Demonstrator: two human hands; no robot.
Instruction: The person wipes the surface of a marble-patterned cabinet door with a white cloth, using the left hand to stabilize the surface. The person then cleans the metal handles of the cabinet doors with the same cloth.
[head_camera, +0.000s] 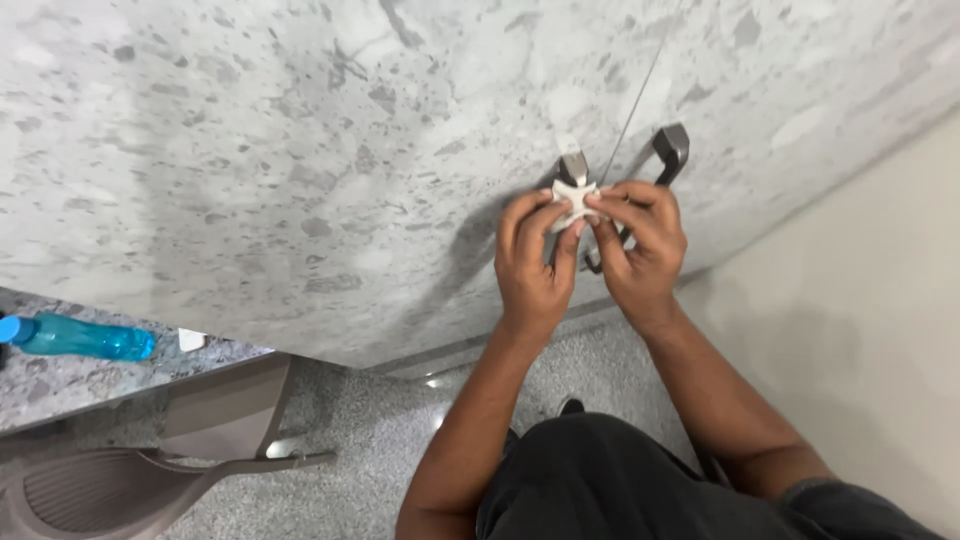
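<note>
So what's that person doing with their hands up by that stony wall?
Both hands, the left hand and the right hand, pinch a small white cross-shaped piece between their fingertips. They hold it against the grey speckled doors, right by two dark metal handles. A blue bottle lies on a counter, with a brown chair below.
</note>
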